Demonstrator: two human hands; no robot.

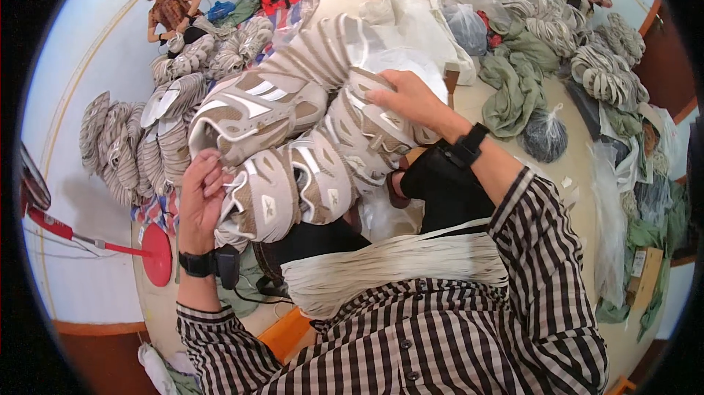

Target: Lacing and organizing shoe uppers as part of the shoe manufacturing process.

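A thick, curving bundle of nested beige-and-tan mesh shoe uppers [341,135] sits over the person's black-trousered lap. Nearer the waist lies a flat sheaf of thin off-white cords [396,270]. A white-striped beige upper [268,105] tops the bundle's left side. The right hand's [411,98] grip clasps the bundle's right part; the left hand's [203,190] pinches that upper's edge.

- A head-worn fisheye camera is looking down over a striped shirt [455,340].
- It is facing forward, framing left hand [203,193] and right hand [412,102] at close range.
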